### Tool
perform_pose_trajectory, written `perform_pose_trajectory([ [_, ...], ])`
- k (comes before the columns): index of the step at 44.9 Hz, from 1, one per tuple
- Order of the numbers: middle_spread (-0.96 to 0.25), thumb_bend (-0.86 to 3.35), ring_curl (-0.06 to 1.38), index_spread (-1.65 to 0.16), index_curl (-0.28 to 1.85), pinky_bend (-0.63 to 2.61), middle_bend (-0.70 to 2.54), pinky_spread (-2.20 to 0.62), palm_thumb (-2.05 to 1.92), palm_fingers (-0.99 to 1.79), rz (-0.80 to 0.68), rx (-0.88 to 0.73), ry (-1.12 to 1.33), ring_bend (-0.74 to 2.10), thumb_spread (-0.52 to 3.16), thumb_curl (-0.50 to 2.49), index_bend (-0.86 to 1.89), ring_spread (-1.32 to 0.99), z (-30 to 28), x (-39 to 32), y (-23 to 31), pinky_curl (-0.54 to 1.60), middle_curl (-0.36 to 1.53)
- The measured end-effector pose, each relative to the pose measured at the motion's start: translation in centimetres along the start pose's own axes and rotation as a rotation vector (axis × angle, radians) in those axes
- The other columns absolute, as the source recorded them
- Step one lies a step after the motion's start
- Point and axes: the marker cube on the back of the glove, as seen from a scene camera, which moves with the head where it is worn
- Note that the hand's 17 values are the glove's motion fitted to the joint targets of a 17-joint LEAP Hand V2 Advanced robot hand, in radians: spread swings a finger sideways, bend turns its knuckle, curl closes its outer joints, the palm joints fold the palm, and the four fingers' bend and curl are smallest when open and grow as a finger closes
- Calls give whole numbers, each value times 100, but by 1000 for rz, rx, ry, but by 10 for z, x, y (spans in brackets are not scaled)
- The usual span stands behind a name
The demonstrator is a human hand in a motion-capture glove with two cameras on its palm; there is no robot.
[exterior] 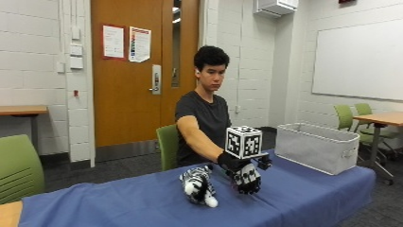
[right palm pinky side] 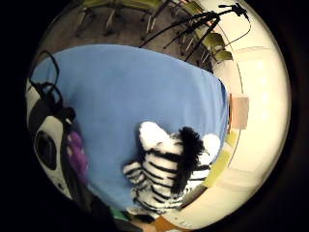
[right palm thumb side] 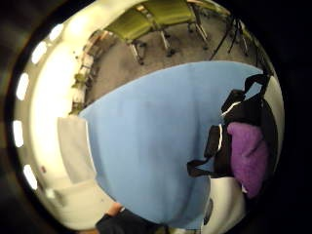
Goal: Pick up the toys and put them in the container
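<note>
Gloved right hand [exterior: 247,178], centre frame, hangs above the blue tablecloth [exterior: 126,203] with fingers curled around a purple toy [right palm thumb side: 247,155]. Zebra toy [exterior: 198,185] lies just left; grey container [exterior: 318,146] waits at right, presumably the destination.

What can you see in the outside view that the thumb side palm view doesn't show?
Only the outside view shows the person, the gloved right hand hanging above the table, the zebra toy lying on the blue cloth, and the grey container at the table's end. Only the thumb side palm view shows something purple close against the palm straps; whether it is held, I cannot tell. Both show the blue cloth and green chairs.
</note>
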Motion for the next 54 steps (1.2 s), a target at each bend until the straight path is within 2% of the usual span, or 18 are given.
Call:
perform_pose_trajectory([
  [7, -36, 16, 47, -32, 49, 72, 70, -45, 61, 125, -44, -26, -3, 95, 106, 50, 29, -47, -23, -14, 4, 31, 44],
  [14, -37, 15, 49, -32, 54, 71, 80, -48, 63, 126, -83, 31, -27, 99, 92, 58, 36, -45, -67, -43, 7, 32, 49],
  [17, -36, 14, 50, -32, 59, 71, 87, -49, 63, 138, -102, 81, -22, 101, 87, 61, 49, -44, -95, -61, 8, 34, 52],
  [23, -34, 14, 52, -29, 66, 75, 96, -50, 63, 136, -146, 177, -6, 106, 78, 68, 65, -43, -148, -104, 11, 37, 57],
  [30, -30, 16, 55, -25, 72, 81, 103, -49, 62, 132, -259, 291, 28, 111, 71, 75, 77, -42, -219, -200, 27, 40, 60],
  [39, -28, 18, 57, -22, 75, 85, 109, -49, 61, 127, -384, 331, -25, 115, 63, 83, 83, -41, -269, -314, 52, 43, 63],
  [46, -27, 21, 58, -20, 76, 86, 111, -49, 59, 124, -684, 298, -213, 117, 59, 90, 85, -40, -288, -420, 98, 44, 63],
  [54, -25, 23, 59, -19, 77, 88, 113, -49, 57, 123, -670, 337, -66, 119, 55, 97, 86, -40, -275, -495, 110, 45, 64],
])
